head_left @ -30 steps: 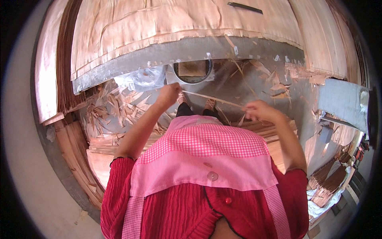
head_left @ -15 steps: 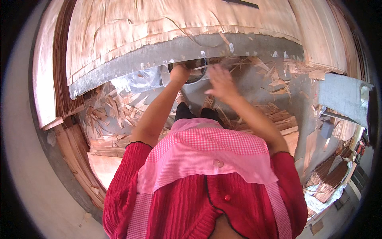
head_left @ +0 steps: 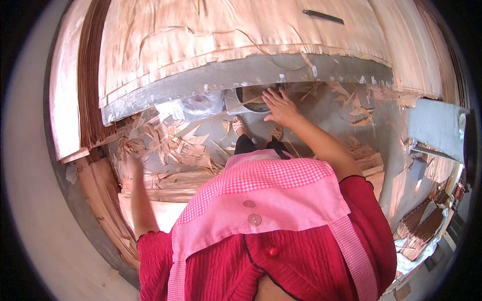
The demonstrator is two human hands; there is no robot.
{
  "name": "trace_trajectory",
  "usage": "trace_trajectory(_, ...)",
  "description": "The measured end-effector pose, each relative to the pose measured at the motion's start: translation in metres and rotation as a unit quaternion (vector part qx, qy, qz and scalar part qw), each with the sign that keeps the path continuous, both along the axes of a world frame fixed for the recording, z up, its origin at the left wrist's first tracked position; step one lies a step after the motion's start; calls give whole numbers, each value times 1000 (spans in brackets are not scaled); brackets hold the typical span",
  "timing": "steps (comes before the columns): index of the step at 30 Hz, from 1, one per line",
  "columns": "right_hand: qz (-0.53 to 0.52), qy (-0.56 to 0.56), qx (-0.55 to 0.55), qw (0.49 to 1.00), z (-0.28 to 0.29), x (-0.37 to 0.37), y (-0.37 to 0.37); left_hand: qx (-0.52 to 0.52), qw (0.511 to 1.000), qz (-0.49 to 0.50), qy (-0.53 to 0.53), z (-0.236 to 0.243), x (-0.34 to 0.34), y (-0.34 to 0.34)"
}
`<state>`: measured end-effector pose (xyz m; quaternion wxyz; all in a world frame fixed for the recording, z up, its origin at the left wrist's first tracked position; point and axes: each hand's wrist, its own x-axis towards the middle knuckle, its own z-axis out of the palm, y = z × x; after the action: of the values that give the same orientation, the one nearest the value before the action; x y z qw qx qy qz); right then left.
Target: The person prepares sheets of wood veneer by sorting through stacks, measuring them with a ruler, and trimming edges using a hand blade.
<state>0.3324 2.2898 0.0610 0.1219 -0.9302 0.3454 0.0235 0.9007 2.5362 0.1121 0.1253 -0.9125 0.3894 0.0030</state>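
Note:
My right hand point(head_left: 281, 107) lies over the right side of a dark round bucket point(head_left: 243, 95) under the table's near edge. Its fingers are stretched out, with nothing seen in them. Out at the left, beside scattered veneer scraps point(head_left: 175, 150), my left hand point(head_left: 131, 168) is smeared by motion, so its fingers cannot be made out. A thin pale strip point(head_left: 223, 112) slants from the bucket toward the scraps at the left. Whether it reaches my left hand cannot be seen.
Wide veneer sheets point(head_left: 241, 30) cover the table, with a dark flat bar point(head_left: 323, 16) on top. A clear plastic bag point(head_left: 201, 105) sits left of the bucket. Stacked veneer point(head_left: 165, 185) lies near my legs, and a grey metal panel point(head_left: 436, 128) stands at the right.
My left hand has swung from the bucket far to the left and back toward me. My right hand has shifted slightly, now over the bucket's right side. The view has moved a little.

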Motion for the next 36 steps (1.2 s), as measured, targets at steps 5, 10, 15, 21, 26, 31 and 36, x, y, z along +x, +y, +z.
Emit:
trace_trajectory(5,-1,32,14,999,-1,3,-3,171,944,216,-182,149,64,112)
trace_trajectory(10,40,23,161,986,45,54,0,97,995,-32,13,65,64,90)
trace_trajectory(15,91,-360,503,781,143,157,24,-199,704,24,681,128,-212,-131)
trace_trajectory(21,-72,-210,713,665,195,176,-24,-328,612,-25,719,201,-141,-197)
trace_trajectory(26,-151,-67,603,780,244,169,-100,-348,591,22,727,149,-65,-226)
trace_trajectory(31,-199,6,-198,960,347,206,-263,-378,845,-114,359,96,-32,-281)
trace_trajectory(36,-267,-106,-171,942,328,255,-275,-388,890,-200,135,41,-16,-324)
